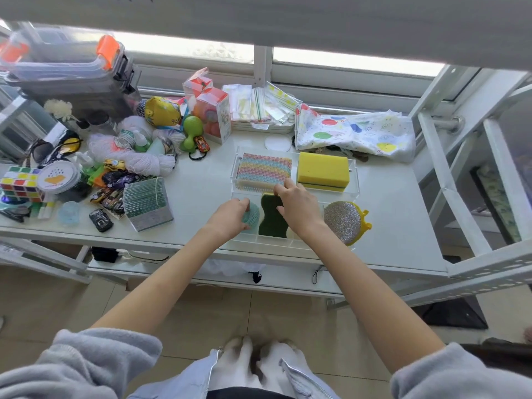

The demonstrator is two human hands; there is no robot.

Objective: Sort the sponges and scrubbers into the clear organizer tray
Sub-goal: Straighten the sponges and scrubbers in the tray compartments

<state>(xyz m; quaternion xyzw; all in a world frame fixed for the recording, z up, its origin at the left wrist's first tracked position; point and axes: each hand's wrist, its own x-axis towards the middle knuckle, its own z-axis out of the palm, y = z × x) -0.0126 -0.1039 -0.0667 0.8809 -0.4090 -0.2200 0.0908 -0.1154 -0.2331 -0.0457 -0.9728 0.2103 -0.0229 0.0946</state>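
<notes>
- Left hand (230, 216): fingers closed around round teal mesh scrubber (251, 214) in clear acrylic organizer tray (355, 180).
- Right hand (298, 204): fingers gripping wavy dark-green sponge (270, 220), standing upright in the adjacent compartment.

clear organizer tray (353, 180) lying at centre right of the frame. rainbow mesh scrubber (263, 169) lying flat in its upper left compartment; yellow sponge (323, 171) sitting in the upper right. teal mesh scrubber (252, 214), dark green wavy sponge (271, 216) and round silver scrubber (344, 221) with yellow backing standing on edge along the lower row.
</notes>
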